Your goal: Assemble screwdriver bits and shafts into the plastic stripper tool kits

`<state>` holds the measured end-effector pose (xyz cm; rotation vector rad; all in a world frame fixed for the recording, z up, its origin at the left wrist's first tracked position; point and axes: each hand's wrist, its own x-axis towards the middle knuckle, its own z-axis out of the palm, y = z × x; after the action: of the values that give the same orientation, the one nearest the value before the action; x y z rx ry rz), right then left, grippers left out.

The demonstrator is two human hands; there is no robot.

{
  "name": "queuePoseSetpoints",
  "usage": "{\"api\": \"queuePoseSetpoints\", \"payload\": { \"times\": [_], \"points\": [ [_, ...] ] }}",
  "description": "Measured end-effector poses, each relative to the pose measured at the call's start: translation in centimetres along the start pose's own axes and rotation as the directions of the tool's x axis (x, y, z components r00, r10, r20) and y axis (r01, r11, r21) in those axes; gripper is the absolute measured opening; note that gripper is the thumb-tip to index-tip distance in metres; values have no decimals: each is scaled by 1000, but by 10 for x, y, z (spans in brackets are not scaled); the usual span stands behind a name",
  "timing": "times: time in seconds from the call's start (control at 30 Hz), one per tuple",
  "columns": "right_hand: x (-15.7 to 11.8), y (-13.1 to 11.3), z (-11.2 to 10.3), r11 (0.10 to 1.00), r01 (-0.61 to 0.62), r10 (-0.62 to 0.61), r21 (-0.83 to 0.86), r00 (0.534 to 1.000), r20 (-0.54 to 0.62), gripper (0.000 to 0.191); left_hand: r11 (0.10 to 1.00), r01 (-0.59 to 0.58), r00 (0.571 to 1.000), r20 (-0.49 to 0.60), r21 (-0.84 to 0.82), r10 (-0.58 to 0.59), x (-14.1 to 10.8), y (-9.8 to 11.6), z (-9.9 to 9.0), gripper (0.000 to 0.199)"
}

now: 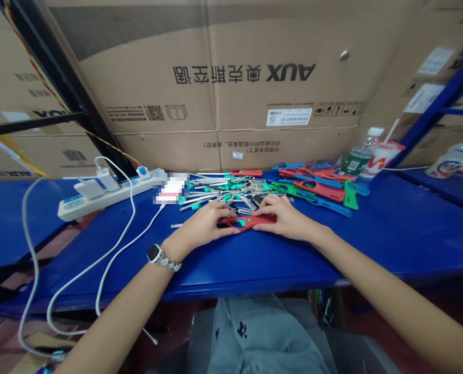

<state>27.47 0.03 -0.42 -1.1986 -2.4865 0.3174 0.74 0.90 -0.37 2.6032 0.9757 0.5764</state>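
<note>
The left grip (209, 219) and right grip (281, 215) pinch a red casing (255, 222) between them; blue worktop (258, 259) stretches nearward to its front edge, metal rods (206, 196) crowding just beyond.

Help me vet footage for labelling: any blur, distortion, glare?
Head view: a pixelated patch masks one item; the forearms look stretched toward the corners; the red handle is distinct; small print on the cardboard is soft; the blue table shows no harsh glare.

The left hand (207, 222) and right hand (284, 218) hold opposite ends of a red lighter casing (252, 223); beyond it on the blue tabletop (274, 259) lie metal tubes (198, 199) and coloured casings (327, 191) near a plastic bottle (356, 159).
</note>
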Motion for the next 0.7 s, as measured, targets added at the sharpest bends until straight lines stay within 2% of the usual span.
{"api": "queuePoseSetpoints", "payload": {
  "times": [0.2,0.33,0.57,0.7],
  "points": [
    [3,1,-1,1000,-26,26,-1,1000,16,30,999,10,999,-40,40,-9,2,5,5,43],
    [2,2,-1,999,-24,25,-36,1000,14,32,1000,22,998,-54,-11,-22,4,10,11,40],
    [-11,-2,-8,980,93,-90,-178,996,21,37,997,73,995,-68,-38,-75,6,3,16,41],
    [-13,-8,-11,971,100,-97,-216,995,23,36,995,73,993,-92,-63,-79,6,1,19,41]
  ]
}}
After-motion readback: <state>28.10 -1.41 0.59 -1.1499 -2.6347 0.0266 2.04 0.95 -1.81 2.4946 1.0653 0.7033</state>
